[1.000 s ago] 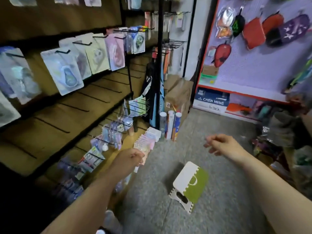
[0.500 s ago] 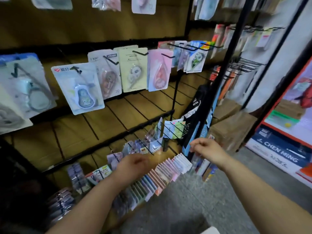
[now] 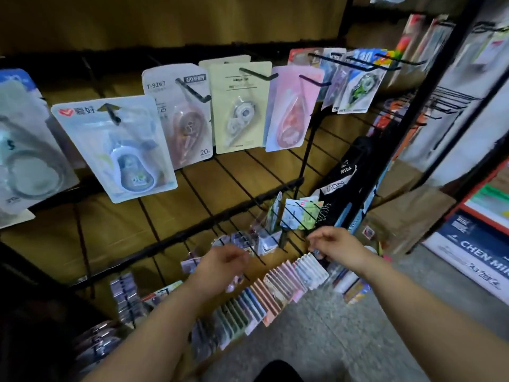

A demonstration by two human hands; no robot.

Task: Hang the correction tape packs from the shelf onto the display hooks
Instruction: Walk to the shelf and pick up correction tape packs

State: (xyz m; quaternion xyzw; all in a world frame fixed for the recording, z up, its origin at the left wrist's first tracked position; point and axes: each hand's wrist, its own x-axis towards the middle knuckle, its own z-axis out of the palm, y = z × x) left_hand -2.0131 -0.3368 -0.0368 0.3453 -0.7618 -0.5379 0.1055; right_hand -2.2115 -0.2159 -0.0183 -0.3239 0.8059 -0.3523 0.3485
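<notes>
Correction tape packs hang on black display hooks across the rack: a white and blue one (image 3: 118, 150), a clear one marked T-9267 (image 3: 181, 119), a cream one (image 3: 239, 106) and a pink one (image 3: 292, 108). On the low shelf stands a slanted row of small packs (image 3: 275, 293). My left hand (image 3: 220, 268) hovers over this row with its fingers curled down, and a small pinkish pack (image 3: 234, 283) shows under them, mostly hidden. My right hand (image 3: 336, 246) floats above the row's right end, its fingers loosely curled and holding nothing.
Bare black hooks (image 3: 275, 238) jut out of the lower wire rail just beyond both hands. A black upright post (image 3: 407, 128) stands to the right, with brown cartons (image 3: 407, 216) and a printed box (image 3: 479, 257) on the floor behind it. Grey floor (image 3: 344, 340) lies below.
The view has swung left and up from the floor and stool to the rack. Both hands moved in over the row of packs, the right one coming from over the floor.
</notes>
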